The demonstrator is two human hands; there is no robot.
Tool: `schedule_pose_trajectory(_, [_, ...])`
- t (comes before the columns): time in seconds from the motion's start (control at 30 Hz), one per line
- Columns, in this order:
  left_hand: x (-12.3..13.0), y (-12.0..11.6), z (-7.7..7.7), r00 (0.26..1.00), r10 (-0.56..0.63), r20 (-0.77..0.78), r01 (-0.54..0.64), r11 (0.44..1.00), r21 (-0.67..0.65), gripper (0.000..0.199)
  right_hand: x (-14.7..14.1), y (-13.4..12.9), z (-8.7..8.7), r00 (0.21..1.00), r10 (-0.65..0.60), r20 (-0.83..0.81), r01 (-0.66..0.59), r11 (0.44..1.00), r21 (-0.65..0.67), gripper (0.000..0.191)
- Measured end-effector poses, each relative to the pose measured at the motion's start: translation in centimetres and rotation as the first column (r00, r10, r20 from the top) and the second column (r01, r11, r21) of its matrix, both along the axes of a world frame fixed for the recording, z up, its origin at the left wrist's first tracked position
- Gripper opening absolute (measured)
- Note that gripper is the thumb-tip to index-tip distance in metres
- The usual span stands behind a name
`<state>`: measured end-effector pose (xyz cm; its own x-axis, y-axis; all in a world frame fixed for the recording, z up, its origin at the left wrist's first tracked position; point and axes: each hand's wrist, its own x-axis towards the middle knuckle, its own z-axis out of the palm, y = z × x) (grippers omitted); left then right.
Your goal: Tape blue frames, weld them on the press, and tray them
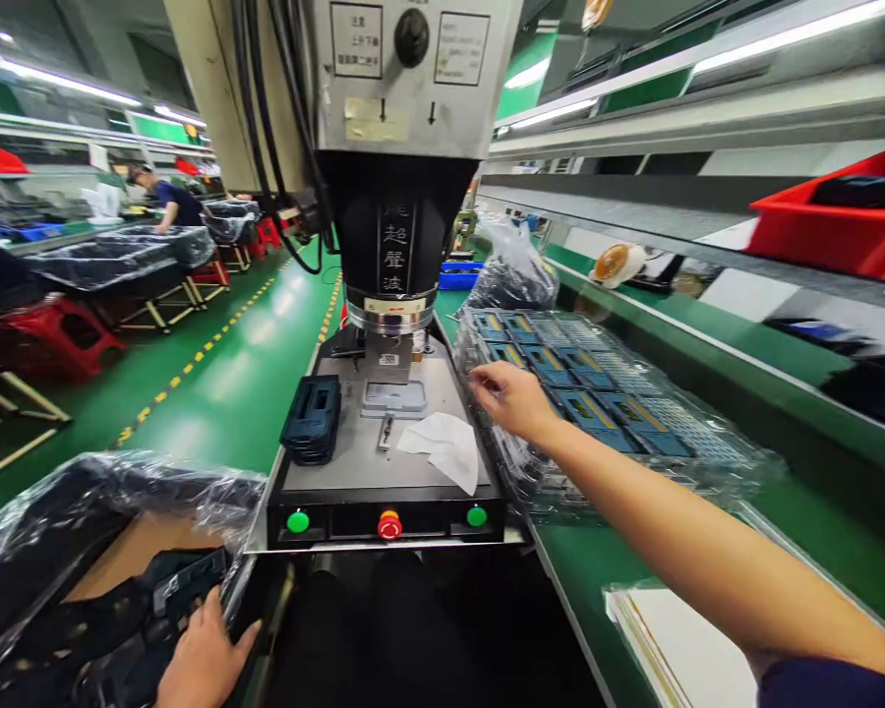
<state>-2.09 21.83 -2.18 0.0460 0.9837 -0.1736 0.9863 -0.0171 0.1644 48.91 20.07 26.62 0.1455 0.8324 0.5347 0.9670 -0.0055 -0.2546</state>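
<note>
My right hand [512, 398] hangs with curled fingers just over a clear-plastic-wrapped tray of blue and yellow parts [597, 413], holding nothing I can see. At the lower left, my left hand [203, 654] rests against a black plastic part [188, 580] in a cardboard box lined with black-and-clear plastic [95, 511]. Whether it grips the part I cannot tell. Ahead stands an ultrasonic welding press [394, 236], with a stack of dark moulded parts [311, 418] and a white cloth [442, 450] on its steel base.
Green and red buttons [389, 525] line the press's front edge. A green workbench [582, 580] runs along the right, with a stack of white sheets [678, 649] near me. A red crate [833, 221] sits on the shelf above. A co-worker [169, 197] stands far down the aisle.
</note>
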Motion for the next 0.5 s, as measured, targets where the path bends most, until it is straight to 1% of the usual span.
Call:
schedule_pose_trajectory(0.03, [0.0,-0.1,0.1,1.000,-0.016,-0.016,0.016,1.000,-0.006,0.075,-2.7,0.4,-0.3,0.990,0.135,0.028,-0.135,0.991,-0.020,0.021])
schedule_pose_trajectory(0.07, [0.1,-0.1,0.3,0.999,-0.030,-0.024,0.030,0.999,-0.015,0.076,-5.4,0.7,-0.7,0.967,0.249,0.047,-0.246,0.968,-0.054,0.022])
schedule_pose_trajectory(0.1, [0.2,-0.2,0.4,0.999,-0.036,-0.028,0.035,0.999,-0.023,0.076,-8.0,1.1,-1.0,0.938,0.339,0.074,-0.332,0.938,-0.099,0.023])
schedule_pose_trajectory(0.17, [0.3,-0.3,0.8,0.999,-0.021,-0.026,0.020,0.999,-0.037,0.076,-12.5,2.0,-1.7,0.885,0.457,0.091,-0.434,0.879,-0.198,0.026])
schedule_pose_trajectory(0.2, [0.4,-0.4,0.9,1.000,-0.015,-0.026,0.013,0.999,-0.042,0.075,-14.4,2.6,-2.1,0.871,0.486,0.072,-0.457,0.855,-0.244,0.029])
schedule_pose_trajectory(0.27, [0.4,-0.5,1.1,1.000,-0.013,-0.025,0.012,0.999,-0.049,0.074,-17.3,4.0,-2.6,0.877,0.480,-0.006,-0.459,0.835,-0.302,0.035])
schedule_pose_trajectory(0.33, [0.4,-0.5,1.2,0.999,-0.023,-0.028,0.022,0.999,-0.047,0.073,-19.1,5.2,-2.9,0.900,0.426,-0.096,-0.432,0.836,-0.340,0.042])
schedule_pose_trajectory(0.4, [0.4,-0.5,1.2,0.999,-0.035,-0.026,0.033,0.998,-0.045,0.074,-20.2,6.1,-3.1,0.913,0.375,-0.163,-0.409,0.831,-0.378,0.044])
schedule_pose_trajectory(0.5, [0.5,-0.5,1.4,0.999,-0.030,-0.014,0.029,0.999,-0.040,0.075,-20.7,6.7,-3.1,0.917,0.332,-0.221,-0.395,0.831,-0.391,0.040])
